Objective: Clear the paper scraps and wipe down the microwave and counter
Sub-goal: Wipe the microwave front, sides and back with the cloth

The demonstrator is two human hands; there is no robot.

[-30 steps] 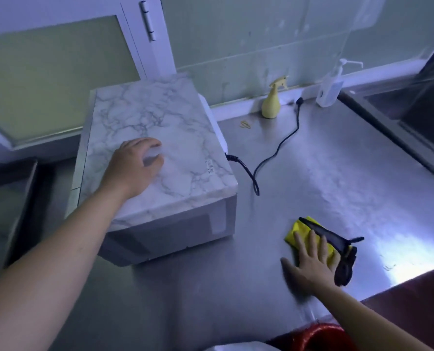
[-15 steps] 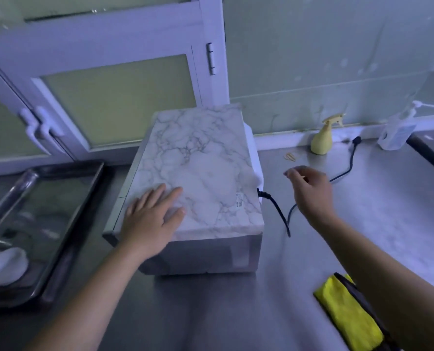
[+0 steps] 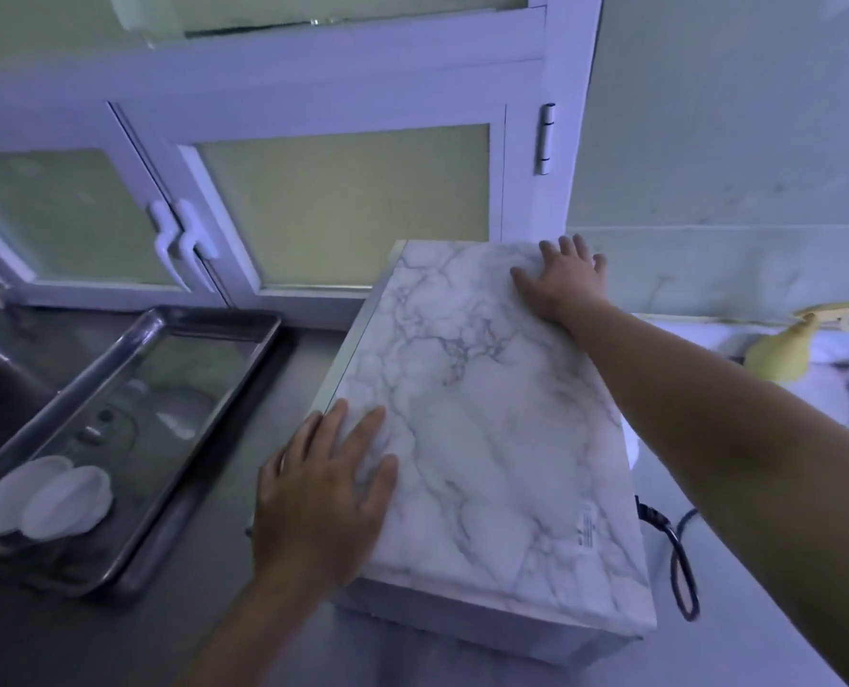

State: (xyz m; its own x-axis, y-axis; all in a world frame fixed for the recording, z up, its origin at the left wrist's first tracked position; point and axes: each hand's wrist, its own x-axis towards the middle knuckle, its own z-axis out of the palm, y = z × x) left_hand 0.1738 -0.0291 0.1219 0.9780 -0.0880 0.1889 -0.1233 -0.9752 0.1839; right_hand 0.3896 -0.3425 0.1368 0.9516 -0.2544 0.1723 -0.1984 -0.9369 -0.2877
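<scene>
The microwave [image 3: 482, 438], covered in white marble-pattern film, stands on the steel counter [image 3: 244, 617] in the middle of the view. My left hand [image 3: 323, 498] lies flat on its near left corner, fingers spread, with nothing in it. My right hand [image 3: 558, 285] reaches across and rests flat on the far right corner, fingers over the back edge. The yellow cloth and any paper scraps are out of view.
A steel tray [image 3: 204, 369] with two white round lids [image 3: 40, 503] sits left of the microwave. The black power cord [image 3: 680, 562] loops on the counter at the right. A yellow spray bottle [image 3: 784, 354] stands by the back wall. White-framed windows [image 3: 343, 205] are behind.
My right hand left the yellow cloth, rose over the counter and landed on the microwave's far right corner. My left hand slid to the near left corner. The view turned left.
</scene>
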